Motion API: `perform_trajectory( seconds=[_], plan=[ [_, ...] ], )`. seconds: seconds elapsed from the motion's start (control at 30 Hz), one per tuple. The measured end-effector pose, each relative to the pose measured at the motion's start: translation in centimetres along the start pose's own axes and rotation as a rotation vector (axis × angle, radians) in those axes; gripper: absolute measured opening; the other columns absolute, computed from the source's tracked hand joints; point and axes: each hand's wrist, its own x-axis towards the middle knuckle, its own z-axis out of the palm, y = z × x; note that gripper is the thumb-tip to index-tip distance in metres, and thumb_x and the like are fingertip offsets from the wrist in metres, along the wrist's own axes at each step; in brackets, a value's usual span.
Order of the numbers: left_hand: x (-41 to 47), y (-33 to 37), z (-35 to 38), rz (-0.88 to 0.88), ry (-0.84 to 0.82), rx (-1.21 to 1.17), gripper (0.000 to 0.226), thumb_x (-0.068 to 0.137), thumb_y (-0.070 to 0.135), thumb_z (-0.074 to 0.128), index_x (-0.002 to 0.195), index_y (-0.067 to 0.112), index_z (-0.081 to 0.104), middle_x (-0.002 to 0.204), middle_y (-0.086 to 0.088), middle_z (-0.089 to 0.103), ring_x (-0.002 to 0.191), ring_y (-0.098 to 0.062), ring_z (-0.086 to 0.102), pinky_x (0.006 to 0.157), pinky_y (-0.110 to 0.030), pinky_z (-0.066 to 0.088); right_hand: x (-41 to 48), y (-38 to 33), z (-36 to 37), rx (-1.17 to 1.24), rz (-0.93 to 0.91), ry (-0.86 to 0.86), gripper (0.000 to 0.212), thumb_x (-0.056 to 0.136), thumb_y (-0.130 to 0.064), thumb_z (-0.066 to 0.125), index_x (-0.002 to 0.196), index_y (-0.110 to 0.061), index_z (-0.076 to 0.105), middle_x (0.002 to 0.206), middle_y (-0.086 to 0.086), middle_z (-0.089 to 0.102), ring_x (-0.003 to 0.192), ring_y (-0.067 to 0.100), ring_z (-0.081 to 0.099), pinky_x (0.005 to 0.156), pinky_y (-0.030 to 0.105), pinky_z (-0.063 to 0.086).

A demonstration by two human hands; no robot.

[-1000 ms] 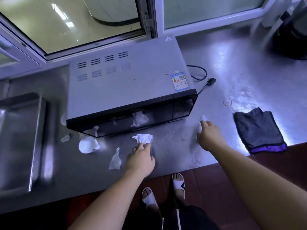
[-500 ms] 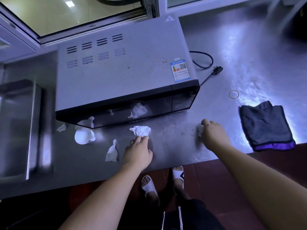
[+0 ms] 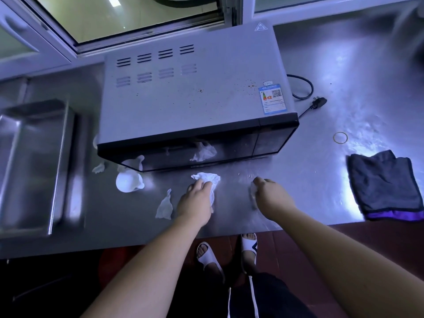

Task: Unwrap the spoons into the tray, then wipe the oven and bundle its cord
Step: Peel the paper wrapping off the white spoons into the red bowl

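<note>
We look down past two feet in white slippers (image 3: 249, 246) to a steel counter (image 3: 298, 203), with both bare forearms reaching forward. The left hand (image 3: 195, 201) lies palm down, its fingers pressed close together on top of a crumpled wrapper (image 3: 206, 177) of white paper. The right hand (image 3: 271, 198) is curled into a loose fist, pinching a wrapper scrap (image 3: 253, 190) against the counter. A third loose wrapper (image 3: 164, 206) lies just left of the left hand. Beyond it a white spoon (image 3: 127, 182) rests on the counter, partly in paper, well apart from the steel tray (image 3: 58, 171) at far left. At right lies a folded grey cloth (image 3: 385, 187) with a purple edge, a rubber band (image 3: 340, 137) beyond it. The grey oven (image 3: 195, 99) stands behind the hands; its blue label (image 3: 273, 98) bears a QR code and coloured energy bars, but we cannot read the print. A warning triangle (image 3: 261, 26) marks the back corner. The black cord (image 3: 304, 88) loops loose beside the oven, its plug (image 3: 320, 102) on the counter.
</note>
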Motion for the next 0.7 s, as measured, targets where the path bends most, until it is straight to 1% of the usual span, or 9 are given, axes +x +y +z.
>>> perform_trajectory(
  seconds=[0.13, 0.2, 0.3, 0.4, 0.47, 0.53, 0.57, 0.63, 0.7],
  plan=[
    [1.4, -0.7, -0.3, 0.058, -0.065, -0.012, 0.096, 0.083, 0.014, 0.079, 0.159, 0.032, 0.024, 0.171, 0.008, 0.007, 0.152, -0.023, 0.022, 0.108, -0.042, 0.044, 0.1, -1.3, 1.1, 0.039, -0.017, 0.002, 0.017, 0.092, -0.010, 0.042, 0.106, -0.011, 0.053, 0.100, 0.013, 0.060, 0.085, 0.035, 0.056, 0.067, 0.040, 0.046],
    [2.3, -1.0, 0.0, 0.093, -0.112, -0.002, 0.101, 0.083, 0.010, 0.077, 0.161, 0.037, 0.019, 0.172, 0.010, 0.001, 0.155, -0.020, 0.014, 0.111, -0.042, 0.042, 0.0, -1.6, 1.5, 0.053, -0.011, 0.006, 0.014, 0.092, -0.009, 0.042, 0.102, -0.008, 0.053, 0.096, 0.014, 0.059, 0.081, 0.036, 0.055, 0.065, 0.040, 0.046],
    [2.8, -1.2, 1.1, 0.142, -0.076, -0.021, 0.088, 0.081, 0.005, 0.074, 0.154, 0.035, 0.035, 0.164, 0.010, 0.024, 0.149, -0.021, 0.026, 0.107, -0.040, 0.045, 0.0, -2.0, 2.0, 0.051, -0.018, 0.015, 0.010, 0.092, -0.007, 0.045, 0.098, -0.005, 0.051, 0.088, 0.013, 0.056, 0.076, 0.035, 0.051, 0.061, 0.040, 0.042],
    [3.1, -1.8, 2.3, 0.147, -0.014, -0.022, 0.058, 0.076, 0.005, 0.076, 0.125, 0.024, 0.053, 0.134, 0.003, 0.044, 0.128, -0.025, 0.040, 0.089, -0.040, 0.050, 0.0, -2.5, 2.0, 0.066, -0.003, 0.031, 0.006, 0.092, -0.009, 0.045, 0.094, -0.005, 0.050, 0.084, 0.011, 0.054, 0.073, 0.035, 0.049, 0.060, 0.040, 0.041],
    [3.2, -2.2, 2.9, 0.145, -0.027, -0.004, 0.040, 0.073, 0.015, 0.080, 0.094, 0.026, 0.047, 0.110, 0.004, 0.047, 0.111, -0.027, 0.051, 0.073, -0.037, 0.048, 0.0, -2.9, 1.9, 0.071, 0.003, 0.031, 0.007, 0.093, -0.011, 0.045, 0.093, -0.006, 0.050, 0.087, 0.012, 0.057, 0.074, 0.035, 0.051, 0.061, 0.041, 0.044],
    [3.0, -2.6, 3.3, 0.107, -0.058, -0.014, 0.049, 0.067, 0.029, 0.085, 0.082, 0.028, 0.038, 0.092, 0.008, 0.040, 0.095, -0.025, 0.058, 0.063, -0.033, 0.042, 0.0, -3.4, 1.8, 0.073, 0.006, 0.014, 0.005, 0.093, -0.012, 0.045, 0.092, -0.008, 0.047, 0.088, 0.012, 0.057, 0.076, 0.035, 0.052, 0.060, 0.039, 0.041],
    [2.7, -2.9, 3.3, 0.077, -0.057, -0.017, 0.050, 0.066, 0.034, 0.086, 0.082, 0.028, 0.039, 0.090, 0.009, 0.039, 0.093, -0.023, 0.060, 0.064, -0.032, 0.038, 0.0, -3.6, 1.8, 0.070, 0.006, 0.007, 0.003, 0.093, -0.012, 0.045, 0.091, -0.009, 0.046, 0.088, 0.010, 0.055, 0.076, 0.034, 0.051, 0.059, 0.037, 0.038],
    [1.6, -3.5, 2.8, 0.085, -0.021, -0.014, 0.045, 0.070, 0.043, 0.083, 0.092, 0.027, 0.048, 0.099, 0.012, 0.055, 0.102, -0.017, 0.063, 0.079, -0.035, 0.035, 0.1, -4.3, 1.8, 0.070, 0.002, -0.008, 0.002, 0.092, -0.011, 0.045, 0.092, -0.010, 0.047, 0.088, 0.008, 0.054, 0.077, 0.034, 0.052, 0.059, 0.037, 0.038],
    [0.1, -4.0, 1.3, 0.044, -0.025, -0.157, 0.038, 0.083, 0.058, 0.063, 0.101, 0.027, 0.053, 0.113, 0.011, 0.069, 0.109, -0.016, 0.066, 0.093, -0.039, 0.040, 0.2, -5.0, 1.7, 0.059, -0.013, -0.030, 0.008, 0.093, -0.010, 0.045, 0.097, -0.009, 0.051, 0.090, 0.010, 0.055, 0.078, 0.034, 0.053, 0.060, 0.037, 0.039]
  ],
)
